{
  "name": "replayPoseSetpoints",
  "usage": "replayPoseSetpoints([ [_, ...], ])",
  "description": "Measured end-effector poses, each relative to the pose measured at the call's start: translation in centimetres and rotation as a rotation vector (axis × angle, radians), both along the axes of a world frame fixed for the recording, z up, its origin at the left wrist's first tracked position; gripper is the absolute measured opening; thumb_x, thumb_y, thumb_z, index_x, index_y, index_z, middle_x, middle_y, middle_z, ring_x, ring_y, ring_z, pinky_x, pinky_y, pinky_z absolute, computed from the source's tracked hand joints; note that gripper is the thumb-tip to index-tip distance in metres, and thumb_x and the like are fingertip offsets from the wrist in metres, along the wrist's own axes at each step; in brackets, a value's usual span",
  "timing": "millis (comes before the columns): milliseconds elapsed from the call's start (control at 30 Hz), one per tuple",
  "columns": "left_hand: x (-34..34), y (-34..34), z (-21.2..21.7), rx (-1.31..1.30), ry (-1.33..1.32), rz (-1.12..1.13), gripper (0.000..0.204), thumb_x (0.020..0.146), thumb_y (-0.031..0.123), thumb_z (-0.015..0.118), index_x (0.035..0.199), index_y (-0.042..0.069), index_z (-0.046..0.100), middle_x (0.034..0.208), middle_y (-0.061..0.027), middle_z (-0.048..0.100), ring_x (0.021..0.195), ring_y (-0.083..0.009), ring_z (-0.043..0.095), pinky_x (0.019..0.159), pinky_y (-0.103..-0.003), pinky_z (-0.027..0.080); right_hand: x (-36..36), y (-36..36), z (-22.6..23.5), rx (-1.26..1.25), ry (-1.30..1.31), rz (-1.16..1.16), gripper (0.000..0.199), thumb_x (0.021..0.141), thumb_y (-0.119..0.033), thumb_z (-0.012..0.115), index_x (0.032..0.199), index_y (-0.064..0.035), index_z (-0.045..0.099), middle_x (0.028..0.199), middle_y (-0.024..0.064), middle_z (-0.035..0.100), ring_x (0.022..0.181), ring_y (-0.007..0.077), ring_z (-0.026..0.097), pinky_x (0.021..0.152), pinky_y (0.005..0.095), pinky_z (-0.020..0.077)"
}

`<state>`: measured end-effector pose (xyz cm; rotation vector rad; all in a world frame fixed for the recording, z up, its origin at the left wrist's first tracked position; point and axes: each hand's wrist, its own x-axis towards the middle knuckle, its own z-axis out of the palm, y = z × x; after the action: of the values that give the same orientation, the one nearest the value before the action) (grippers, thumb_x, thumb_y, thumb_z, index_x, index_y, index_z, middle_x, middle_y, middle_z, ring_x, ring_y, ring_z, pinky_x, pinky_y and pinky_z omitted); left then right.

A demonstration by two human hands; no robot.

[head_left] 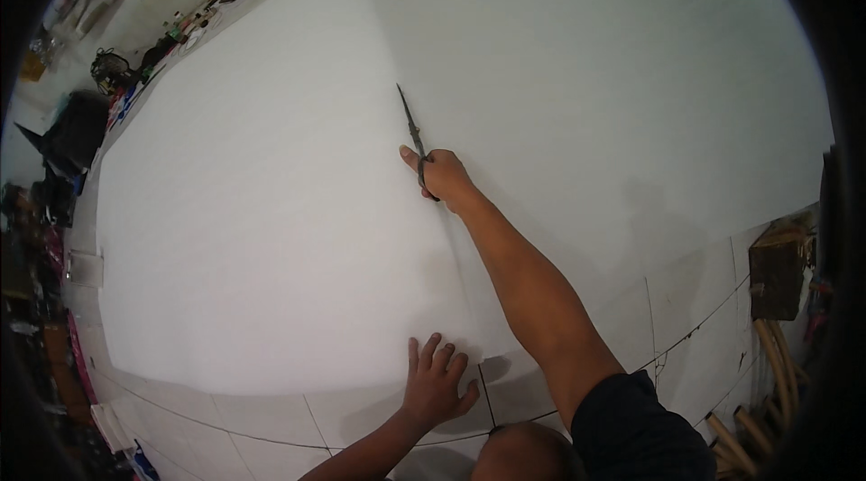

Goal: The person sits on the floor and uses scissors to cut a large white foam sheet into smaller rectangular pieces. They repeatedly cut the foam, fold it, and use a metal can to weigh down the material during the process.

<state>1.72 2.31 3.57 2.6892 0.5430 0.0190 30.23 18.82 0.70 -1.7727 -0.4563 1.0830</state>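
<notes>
A big white sheet (pixel 253 210) covers much of the tiled floor, with a line running up its middle from the near edge. On that line my right hand (pixel 444 178), arm stretched far forward, grips a pair of dark scissors (pixel 413 127) by the handles. The blades point away from me and look closed, or nearly so. My left hand (pixel 437 389) rests at the near edge of the sheet with its fingers spread, holding nothing. Right of the line, the white material (pixel 595 84) looks greyer and reaches the far right.
A brown box (pixel 778 269) stands at the right, with several tan tubes (pixel 778 364) below it. Along the left lie a black bag-like item (pixel 79 131), a wire fan-like object (pixel 112 70) and small clutter. White floor tiles (pixel 271 418) show in front.
</notes>
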Motion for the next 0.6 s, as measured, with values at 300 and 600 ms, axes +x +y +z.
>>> replayPoseSetpoints([
  [300, 14.2, 19.5, -1.8, 0.320, -0.135, 0.603, 0.068, 0.094, 0.042, 0.052, 0.148, 0.005, 0.036, 0.155, -0.0251, 0.025, 0.144, -0.0437, 0.019, 0.116, -0.059, 0.011, 1.1, -0.3, -0.5, 0.053, 0.136, 0.004, 0.053, 0.087, -0.055, 0.067, 0.068, -0.0090, 0.050, 0.056, 0.0022, 0.050, 0.046, 0.0124, 0.047, 0.045, 0.0295, 0.0401],
  [600, 14.2, 20.2, -4.9, 0.239, -0.027, 0.619, 0.072, 0.094, 0.048, 0.047, 0.151, 0.007, 0.031, 0.157, -0.0255, 0.019, 0.147, -0.0427, 0.014, 0.117, -0.058, 0.006, 0.0, -0.3, -1.3, 0.038, 0.060, -0.035, 0.058, 0.087, -0.058, 0.065, 0.071, -0.0036, 0.053, 0.055, 0.0045, 0.051, 0.046, 0.0147, 0.054, 0.045, 0.0291, 0.0428],
])
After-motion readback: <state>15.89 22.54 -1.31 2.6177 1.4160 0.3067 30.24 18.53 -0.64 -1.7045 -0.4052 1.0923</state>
